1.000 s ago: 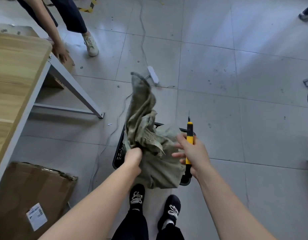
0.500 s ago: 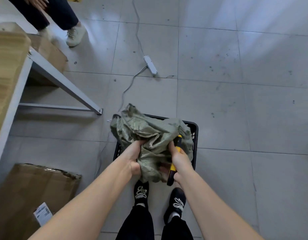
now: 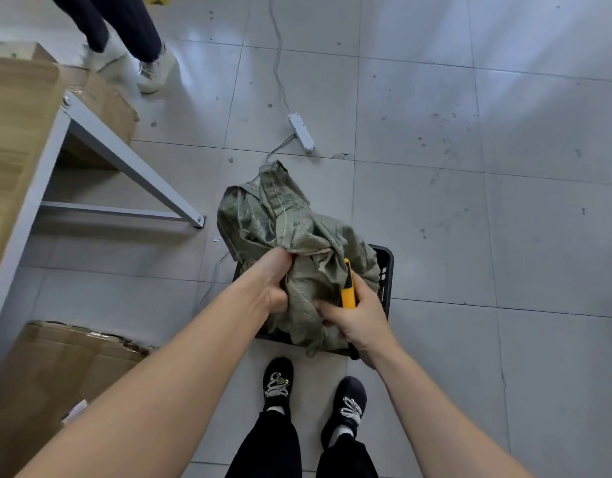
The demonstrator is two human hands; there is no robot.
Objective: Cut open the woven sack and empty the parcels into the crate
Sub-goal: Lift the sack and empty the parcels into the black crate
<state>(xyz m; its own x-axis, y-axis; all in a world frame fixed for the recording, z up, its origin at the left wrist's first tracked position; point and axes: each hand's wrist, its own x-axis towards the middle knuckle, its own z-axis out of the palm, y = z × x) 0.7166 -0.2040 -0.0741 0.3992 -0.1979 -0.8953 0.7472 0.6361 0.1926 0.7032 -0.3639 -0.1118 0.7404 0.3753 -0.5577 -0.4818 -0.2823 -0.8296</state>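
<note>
Two bare hands work a crumpled olive-green woven sack (image 3: 290, 236) above a black slotted plastic crate (image 3: 385, 270) that stands on the grey tiled floor (image 3: 470, 236).

Writing: faint printed marks show on the sack's upper fold, too creased to read. No brand can be made out on any item.

Left hand (image 3: 271, 281): forearm reaching in from lower left, fingers curled tight into a fist around a bunch of sack fabric at the sack's near left side.

Right hand (image 3: 358, 319): forearm reaching in from lower right, closed on two things together. The thumb and fingers pinch the sack's lower folds, and the same grip pins a yellow-and-black utility knife (image 3: 348, 288) against the cloth, the handle pointing up and away. Whether a blade is out cannot be told.

Sack: slack and bunched, draped over the crate so that most of the crate's opening is hidden; only the right wall and a strip of the near rim show. One loose corner hangs over the near rim. Crate contents are not visible.

Surroundings:
- wooden-topped table with grey metal legs (image 3: 132, 167), at left
- flattened brown cardboard box (image 3: 56, 374), lower left
- white power strip with cable (image 3: 301, 132), on the floor beyond the sack
- wearer's black laced shoes (image 3: 278, 382), just near of the crate
- second person's dark trouser legs and pale shoes (image 3: 152, 69), top left
</note>
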